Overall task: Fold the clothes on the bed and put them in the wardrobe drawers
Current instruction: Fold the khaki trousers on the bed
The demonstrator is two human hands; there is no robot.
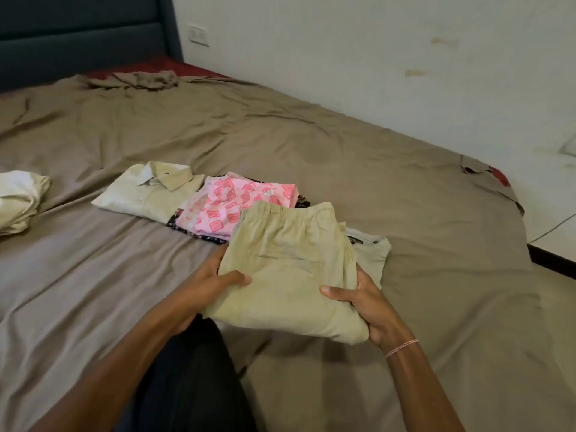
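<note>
From the head camera, the folded beige trousers (pixel 290 269) sit between both hands, near the foot of the bed (pixel 389 188). The left hand (pixel 215 282) grips their left edge, thumb lying on top and fingers tucked underneath. The right hand (pixel 367 307) clasps the right edge the same way, thumb (pixel 335 291) pressed on the cloth. Just behind lie a pink patterned garment (pixel 237 201) and a collared shirt (pixel 149 191); a pale T-shirt (pixel 371 254) pokes out beside the right fingers.

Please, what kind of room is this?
Most likely a bedroom: a bed, its padded dark headboard, and a folded collared shirt lying on it.
</note>
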